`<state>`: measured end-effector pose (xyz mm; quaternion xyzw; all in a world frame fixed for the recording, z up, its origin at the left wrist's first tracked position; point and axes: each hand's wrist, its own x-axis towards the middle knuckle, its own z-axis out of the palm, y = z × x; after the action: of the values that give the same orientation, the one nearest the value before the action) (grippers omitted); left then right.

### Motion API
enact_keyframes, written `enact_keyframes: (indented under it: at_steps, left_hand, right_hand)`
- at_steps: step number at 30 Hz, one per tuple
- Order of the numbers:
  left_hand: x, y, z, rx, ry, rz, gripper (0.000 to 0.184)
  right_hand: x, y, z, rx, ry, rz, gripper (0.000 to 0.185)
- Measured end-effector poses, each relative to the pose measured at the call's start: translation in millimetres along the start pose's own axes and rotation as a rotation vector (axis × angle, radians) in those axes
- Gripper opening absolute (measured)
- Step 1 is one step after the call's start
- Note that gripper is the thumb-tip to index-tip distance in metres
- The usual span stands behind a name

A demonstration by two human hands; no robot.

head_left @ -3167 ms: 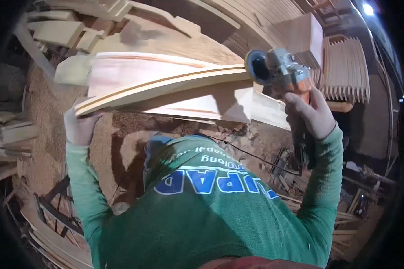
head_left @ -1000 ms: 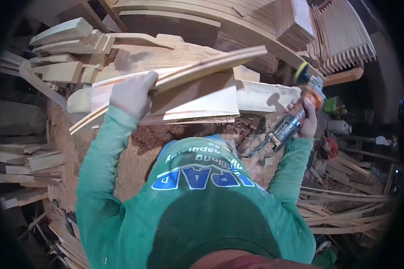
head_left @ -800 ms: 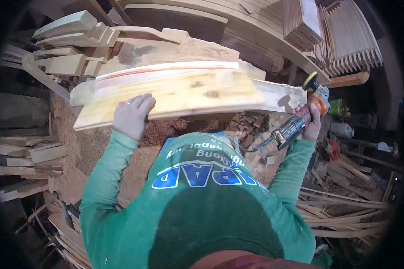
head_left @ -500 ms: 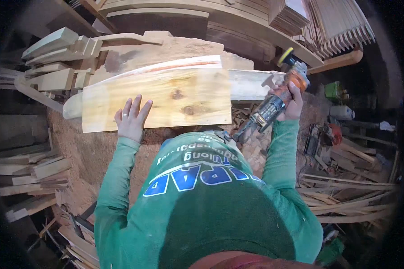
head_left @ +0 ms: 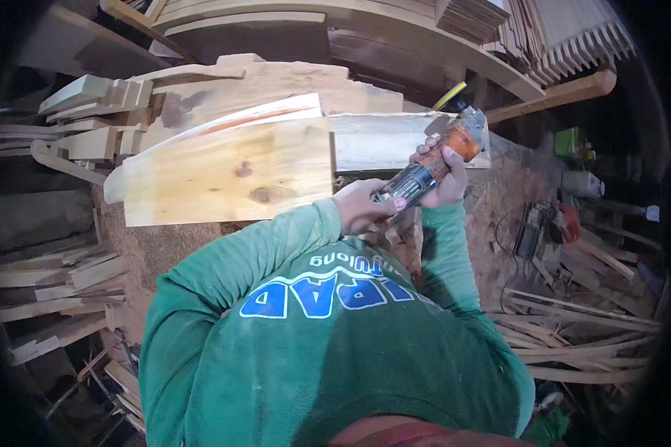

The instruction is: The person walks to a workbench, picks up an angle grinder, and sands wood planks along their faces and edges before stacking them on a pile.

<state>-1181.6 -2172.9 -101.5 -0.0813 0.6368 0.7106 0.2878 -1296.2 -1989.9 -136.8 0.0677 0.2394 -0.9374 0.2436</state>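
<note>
An orange and black angle grinder (head_left: pixel 414 181) is held in front of my chest, a yellow-edged disc (head_left: pixel 450 96) at its far end pointing up and away. My right hand (head_left: pixel 446 177) wraps round the body near the orange head. Lower down, my left hand (head_left: pixel 364 205) grips the rear end of the tool, its thumb on the casing. To the left lies a pale knotted wooden board (head_left: pixel 231 175), no hand on it. A whitish plank (head_left: pixel 376 141) extends from behind the board to the right, beneath the grinder's head.
Stacked wood blocks (head_left: pixel 89 97) sit at the back left, and cut boards (head_left: pixel 60 298) pile up lower left. Thin wood strips (head_left: pixel 574 328) lie at the right. A green container (head_left: pixel 569 143) and another power tool (head_left: pixel 531 231) are on the right. Sawdust covers the work surface.
My left hand has left the board and moved right onto the grinder's rear end. The grinder has shifted slightly left in the view, still in my right hand.
</note>
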Motion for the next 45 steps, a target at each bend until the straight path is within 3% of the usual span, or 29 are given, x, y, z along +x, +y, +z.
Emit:
enact_keyframes:
  at_steps: [2,5,6,9,10,12,15,16,23,27,31,33,35,37,39,40,41,45]
  left_hand:
    - [8.5,7.6,9.0,0.022,0.030,-0.102,0.064]
    - [32.3,-9.4,20.4,-0.072,0.053,0.041,0.063]
    - [34.6,-2.0,16.9,0.228,0.110,-0.049,0.067]
    - [42.2,17.1,18.0,0.374,0.148,-0.036,0.073]
    - [48.9,20.7,16.1,0.268,0.016,-0.055,0.077]
    - [52.8,16.0,24.3,0.418,0.113,0.000,0.071]
    - [58.1,15.8,24.4,0.660,0.262,0.001,0.061]
    - [61.2,20.0,21.9,0.741,0.317,-0.010,0.058]
    - [89.0,14.0,1.8,0.924,0.319,0.038,0.051]
    - [99.7,9.0,-6.3,0.951,0.375,0.033,0.054]
    - [68.8,17.3,-13.5,1.022,0.480,0.351,0.047]
    - [42.3,19.1,-24.8,0.798,0.393,0.379,0.040]
    - [1.1,18.7,-37.5,0.499,0.222,0.339,0.038]
    - [-52.2,2.0,-39.0,0.224,0.257,0.269,0.036]
    - [-103.2,-27.6,-45.9,-0.001,0.292,0.276,0.032]
    - [-122.6,-51.9,-53.3,-0.089,0.309,0.316,0.030]
    - [-141.7,-69.3,-61.9,-0.142,0.352,0.217,0.028]
    - [-197.4,-147.9,-103.0,-0.570,0.605,-0.074,0.035]
  right_hand:
    - [2.1,-7.2,-12.2,0.005,-0.014,-0.004,0.034]
    - [6.5,-13.2,-23.3,0.107,-0.071,-0.003,0.035]
    - [9.3,-14.1,-27.7,0.162,-0.101,0.013,0.036]
    - [14.5,-14.1,-40.6,0.286,-0.172,0.050,0.037]
    - [16.8,-13.1,-42.9,0.295,-0.182,0.064,0.038]
    - [22.4,-13.8,-52.1,0.307,-0.161,0.139,0.039]
    - [26.0,-16.4,-66.7,-0.154,0.057,0.206,0.038]
    - [31.0,-13.7,-75.4,-0.130,0.035,0.335,0.040]
    - [39.7,1.3,-74.8,-0.248,0.253,0.215,0.040]
    - [46.7,-17.7,-38.4,-0.698,0.412,0.333,0.043]
    - [51.5,-8.8,-29.8,-0.849,0.496,0.287,0.050]
    - [58.9,-3.6,-51.1,-0.902,0.491,0.227,0.057]
    - [52.9,-10.9,-28.9,-1.084,0.572,0.348,0.047]
    - [59.8,-11.5,-54.2,-1.108,0.582,0.338,0.054]
    - [79.4,-10.2,-130.1,-1.221,0.470,0.228,0.070]
    - [58.9,-8.5,-84.1,-1.199,0.489,0.363,0.074]
    - [43.7,-3.9,-51.7,-1.177,0.507,0.496,0.078]
    - [26.6,22.6,-44.5,-1.267,0.629,0.549,0.086]
